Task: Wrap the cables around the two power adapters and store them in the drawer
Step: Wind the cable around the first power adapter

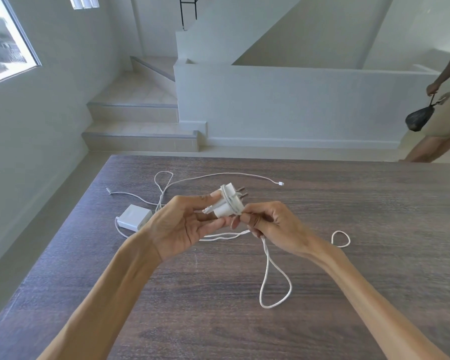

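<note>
Both hands work above the table's (348, 255) middle: left hand (185, 227) grips the white plug adapter (227, 203), right hand (273, 227) pinches its cable (268, 268); second adapter (134, 217) lies near the left edge.

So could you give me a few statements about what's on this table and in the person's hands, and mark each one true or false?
1. The left hand holds a white adapter with two prongs. True.
2. Cable is already looped around that adapter. True; a few turns cross its body.
3. The right hand rests flat on the table. False; it is raised, pinching the white cable beside the adapter.
4. The second adapter is wrapped too. False; it lies on the table with its cable spread loose.
5. An open drawer shows beside the hands. False; no drawer is in view.
</note>
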